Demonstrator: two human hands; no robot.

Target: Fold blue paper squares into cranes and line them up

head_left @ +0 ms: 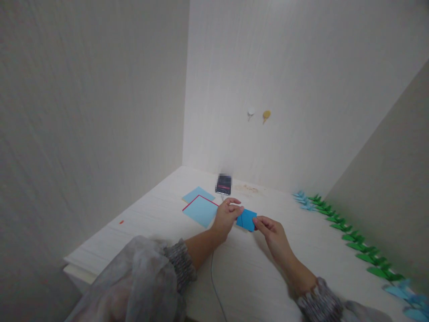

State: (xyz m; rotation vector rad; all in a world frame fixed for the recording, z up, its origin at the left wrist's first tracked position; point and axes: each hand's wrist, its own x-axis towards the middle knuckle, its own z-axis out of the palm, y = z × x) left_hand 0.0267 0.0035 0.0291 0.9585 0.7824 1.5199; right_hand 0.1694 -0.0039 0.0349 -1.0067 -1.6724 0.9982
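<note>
A small folded piece of blue paper [247,219] with crease lines is held up between both hands above the white table. My left hand [227,218] pinches its left edge between thumb and fingers. At the right edge, my right hand [272,233] grips the paper, thumb on top. Just left of my left hand lies a light blue paper sheet [201,212] with a red edge along its far sides. Behind that sheet another light blue sheet [197,193] is partly covered.
A phone [224,184] leans near the back wall, and a cable [214,277] runs toward me. Rows of folded green paper pieces [351,237] and blue ones [407,293] line the right side. An orange scrap [121,222] lies at left. Two hooks [266,115] are on the wall.
</note>
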